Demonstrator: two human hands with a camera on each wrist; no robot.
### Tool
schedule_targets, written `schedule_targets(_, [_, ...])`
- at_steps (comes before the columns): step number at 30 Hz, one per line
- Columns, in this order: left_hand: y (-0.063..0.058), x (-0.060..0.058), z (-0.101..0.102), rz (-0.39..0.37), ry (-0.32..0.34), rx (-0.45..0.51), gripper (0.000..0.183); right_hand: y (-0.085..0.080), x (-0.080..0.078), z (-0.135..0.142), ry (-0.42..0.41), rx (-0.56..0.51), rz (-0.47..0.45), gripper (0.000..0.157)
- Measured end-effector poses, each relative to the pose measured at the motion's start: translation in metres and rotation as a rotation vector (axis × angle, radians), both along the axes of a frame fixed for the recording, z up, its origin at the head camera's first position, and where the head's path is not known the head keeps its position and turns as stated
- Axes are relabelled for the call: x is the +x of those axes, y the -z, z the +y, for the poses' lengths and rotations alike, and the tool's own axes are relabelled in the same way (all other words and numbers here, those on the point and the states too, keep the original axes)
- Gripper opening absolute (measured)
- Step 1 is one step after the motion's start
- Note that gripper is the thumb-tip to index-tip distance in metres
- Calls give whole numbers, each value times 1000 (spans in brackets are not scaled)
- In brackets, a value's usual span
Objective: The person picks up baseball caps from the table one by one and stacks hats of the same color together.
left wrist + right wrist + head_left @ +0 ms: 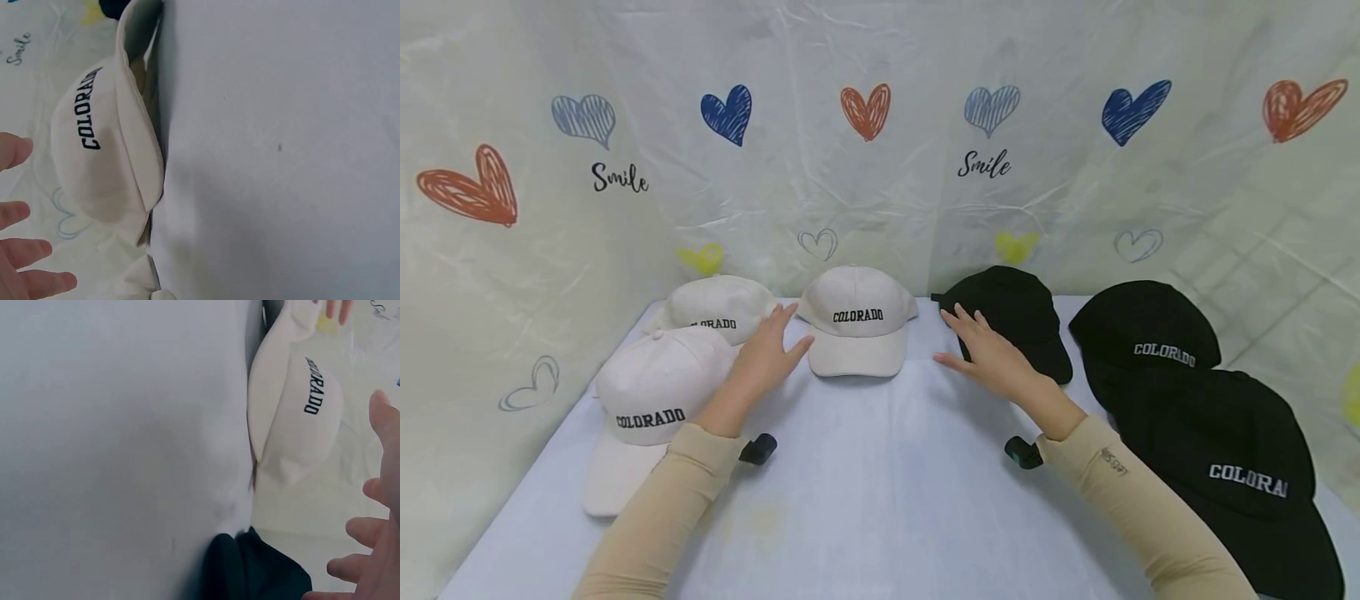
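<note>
A cream baseball cap (853, 346) lettered COLORADO stands at the back middle of the table, its brim toward me. My left hand (767, 354) hovers just left of it with fingers spread, holding nothing. Two more cream caps lie at the left, one behind (718, 300) and one in front (658, 383), partly covered by my left arm. On the other side my right hand (988, 354), fingers also spread and holding nothing, is in front of a black cap (1015, 300); its front is partly hidden. Both hands also show in the wrist views, near the middle cream cap (103, 169).
Two black COLORADO caps, one behind (1142, 317) and one in front (1240, 425), overlap at the right. A white cloth covers the table (880, 500). Behind it hangs a pale sheet (902, 208) printed with hearts. Small black devices (760, 450) sit at both wrists.
</note>
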State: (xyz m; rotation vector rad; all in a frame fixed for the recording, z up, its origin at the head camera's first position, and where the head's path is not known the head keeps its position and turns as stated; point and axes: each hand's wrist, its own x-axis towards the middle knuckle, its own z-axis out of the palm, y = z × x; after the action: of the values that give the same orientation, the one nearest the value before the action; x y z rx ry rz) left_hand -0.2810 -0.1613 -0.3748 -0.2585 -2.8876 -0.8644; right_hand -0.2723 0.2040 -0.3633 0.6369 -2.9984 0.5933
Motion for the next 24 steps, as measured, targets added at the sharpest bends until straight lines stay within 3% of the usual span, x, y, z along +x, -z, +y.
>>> schedule_targets(7, [1,-4,0,7,-2,87,67,3,-4,-7,-6,-101,-57,78])
schedule_targets(11, [0,-7,2,-8,-40,150,64,4,-9,-9,-17,-210,-101,73])
schedule_targets(14, [2,-10,4,-22,-57,214,62,5,-12,-11,-37,-303,-145,69])
schedule_targets(21, [12,-15,6,-47,-11,403,55,12,-20,-16,-33,-461,-226,61])
schedule_targets(24, [16,-16,6,-66,-36,500,53,14,-23,-19,-22,-534,-284,58])
